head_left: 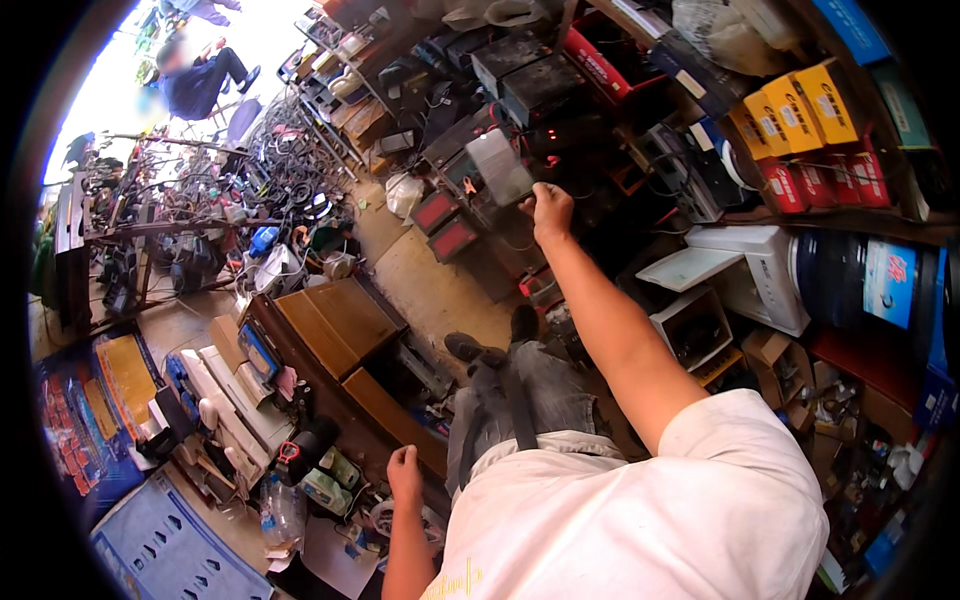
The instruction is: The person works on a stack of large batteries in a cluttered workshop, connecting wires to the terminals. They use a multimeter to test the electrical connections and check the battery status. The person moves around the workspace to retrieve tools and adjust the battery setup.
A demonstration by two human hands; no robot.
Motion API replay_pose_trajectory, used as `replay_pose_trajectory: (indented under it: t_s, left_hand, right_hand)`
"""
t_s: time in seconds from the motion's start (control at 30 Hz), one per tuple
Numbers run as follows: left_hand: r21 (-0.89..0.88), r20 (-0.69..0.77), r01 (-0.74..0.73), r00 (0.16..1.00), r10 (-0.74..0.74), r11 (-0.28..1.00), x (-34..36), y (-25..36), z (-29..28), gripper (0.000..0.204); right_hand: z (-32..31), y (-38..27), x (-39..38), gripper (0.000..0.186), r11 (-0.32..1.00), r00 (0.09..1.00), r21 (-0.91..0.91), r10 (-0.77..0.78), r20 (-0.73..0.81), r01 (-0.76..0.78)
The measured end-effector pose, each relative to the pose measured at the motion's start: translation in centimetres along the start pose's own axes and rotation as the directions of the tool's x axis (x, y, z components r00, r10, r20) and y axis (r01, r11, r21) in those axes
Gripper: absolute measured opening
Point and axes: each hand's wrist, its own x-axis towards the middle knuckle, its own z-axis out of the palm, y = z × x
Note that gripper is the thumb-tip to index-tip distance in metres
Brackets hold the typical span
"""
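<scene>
My right arm stretches forward, and my right hand [550, 212] is closed in a pinch at the lower right corner of a pale grey flat panel [498, 168]. Whatever lies between those fingertips is too small to make out. Two boxy units with dark red faces [434, 212] sit just left of the panel, beside an orange clip [469, 185]. Low on the left, my left hand [404, 468] hangs close to my body with its fingers curled in, and nothing shows in it. A cluttered desk is nearest to it.
Dark battery-like boxes [540, 85] stand beyond my right hand. Yellow boxes [800, 108] fill a right shelf above a white appliance with an open door [700, 268]. Tangled cables [290, 150] heap up far left. A brown wooden cabinet [335, 320] borders the narrow floor [425, 275]. Someone sits outside.
</scene>
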Motion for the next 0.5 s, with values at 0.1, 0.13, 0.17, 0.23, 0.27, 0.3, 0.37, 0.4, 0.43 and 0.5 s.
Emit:
replay_pose_trajectory:
  t_s: [0.1, 0.13, 0.17, 0.23, 0.27, 0.3, 0.37, 0.4, 0.43, 0.5]
  left_hand:
    - [0.009, -0.058, 0.022, 0.998, -0.021, 1.000, -1.8, -1.0, -0.2, 0.030]
    - [0.024, -0.076, 0.050, 0.996, -0.048, 0.998, -2.4, -1.4, -0.5, 0.030]
    - [0.041, -0.093, 0.076, 0.993, -0.072, 0.996, -3.0, -2.1, -0.9, 0.029]
    - [-0.035, -0.088, 0.179, 0.980, -0.181, 0.983, -2.4, -5.3, -1.6, 0.030]
    - [-0.031, -0.097, 0.197, 0.975, -0.199, 0.980, -2.7, -5.4, -1.5, 0.030]
    - [-0.026, -0.105, 0.214, 0.971, -0.216, 0.976, -2.8, -5.4, -1.6, 0.030]
    - [0.003, -0.112, 0.131, 0.985, -0.130, 0.991, -2.3, -6.9, -1.9, 0.029]
    - [0.018, -0.114, 0.087, 0.990, -0.085, 0.996, -2.1, -7.8, -2.1, 0.029]
    - [0.031, -0.101, 0.102, 0.990, -0.098, 0.994, -1.9, -7.4, -2.1, 0.029]
    - [0.058, -0.073, 0.126, 0.990, -0.121, 0.990, -1.8, -4.6, -1.8, 0.030]
  right_hand:
    - [0.4, 2.2, 2.7, 0.010, 1.000, 1.000, 0.021, 0.008, -0.017, -0.008]
    - [0.4, 2.9, 3.3, 0.009, 1.000, 1.000, 0.018, 0.024, -0.013, -0.024]
    - [0.3, 3.4, 3.8, 0.009, 0.999, 0.999, 0.017, 0.040, -0.010, -0.040]
    - [0.0, 4.3, 4.4, 0.009, 0.997, 0.998, 0.018, 0.070, -0.008, -0.070]
    - [-0.1, 4.8, 4.6, 0.009, 0.996, 0.996, 0.022, 0.085, -0.010, -0.084]
    - [-0.4, 5.2, 4.8, 0.009, 0.995, 0.995, 0.026, 0.098, -0.013, -0.098]
    - [-1.0, 5.8, 5.1, 0.015, 0.987, 0.988, -0.022, 0.157, -0.005, -0.157]
    - [-1.1, 6.0, 5.0, 0.017, 0.982, 0.982, -0.029, 0.187, -0.007, -0.187]
    - [-1.6, 6.1, 5.0, 0.019, 0.976, 0.977, -0.037, 0.212, -0.017, -0.213]
    - [-2.9, 6.2, 5.3, 0.024, 0.957, 0.965, -0.119, 0.261, -0.040, -0.264]
